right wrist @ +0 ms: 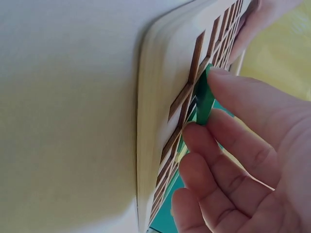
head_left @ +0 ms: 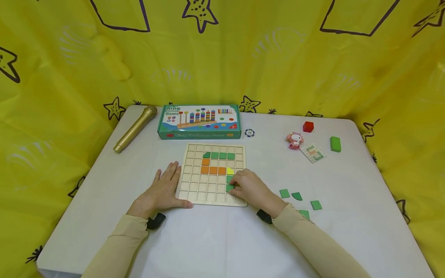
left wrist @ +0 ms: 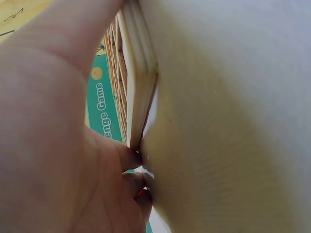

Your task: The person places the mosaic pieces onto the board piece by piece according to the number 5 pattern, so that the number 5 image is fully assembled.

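Note:
A wooden grid board lies on the white table, holding a row of green tiles, several orange tiles, a yellow rounded tile and further green tiles down its right part. My left hand rests against the board's left edge and lower-left corner, fingers spread and the thumb along the front edge. Over the lower-right cells, my right hand pinches a green square tile between thumb and fingers. In the right wrist view that tile is tilted over a cell.
Loose green tiles lie right of the board. Farther back are a pattern card, a pink figurine, a red block and a green block. A game box, a poker chip and a gold microphone stand behind.

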A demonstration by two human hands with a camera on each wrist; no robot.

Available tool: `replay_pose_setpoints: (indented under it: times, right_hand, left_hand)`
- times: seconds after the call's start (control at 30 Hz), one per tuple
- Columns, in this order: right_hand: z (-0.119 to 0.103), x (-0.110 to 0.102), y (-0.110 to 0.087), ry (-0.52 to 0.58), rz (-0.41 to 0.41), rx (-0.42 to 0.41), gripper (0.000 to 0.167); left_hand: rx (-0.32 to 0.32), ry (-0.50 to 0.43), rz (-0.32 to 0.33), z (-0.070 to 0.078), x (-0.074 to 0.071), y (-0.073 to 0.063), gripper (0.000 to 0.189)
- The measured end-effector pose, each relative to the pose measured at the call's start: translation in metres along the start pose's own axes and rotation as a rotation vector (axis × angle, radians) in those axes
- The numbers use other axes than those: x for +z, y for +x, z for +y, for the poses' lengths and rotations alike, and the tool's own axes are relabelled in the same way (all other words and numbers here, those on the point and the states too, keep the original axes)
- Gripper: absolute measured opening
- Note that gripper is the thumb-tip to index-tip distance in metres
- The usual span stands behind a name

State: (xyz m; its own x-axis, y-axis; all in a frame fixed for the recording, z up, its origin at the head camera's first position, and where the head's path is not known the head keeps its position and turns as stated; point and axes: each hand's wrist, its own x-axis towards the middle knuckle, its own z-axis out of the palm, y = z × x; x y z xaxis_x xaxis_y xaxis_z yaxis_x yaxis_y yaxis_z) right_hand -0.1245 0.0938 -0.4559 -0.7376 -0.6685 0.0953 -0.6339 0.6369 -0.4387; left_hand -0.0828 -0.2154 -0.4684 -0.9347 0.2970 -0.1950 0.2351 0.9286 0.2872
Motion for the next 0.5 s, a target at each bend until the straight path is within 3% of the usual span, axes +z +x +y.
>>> replay_pose_setpoints:
  times: [0.5]
  right_hand:
    - [-0.0017, 0.0012, -0.0040, -0.071, 0.024, 0.034, 0.020]
  left_hand:
    - [0.006, -0.013, 0.007, -0.0022, 0.0034, 0.0006, 0.140]
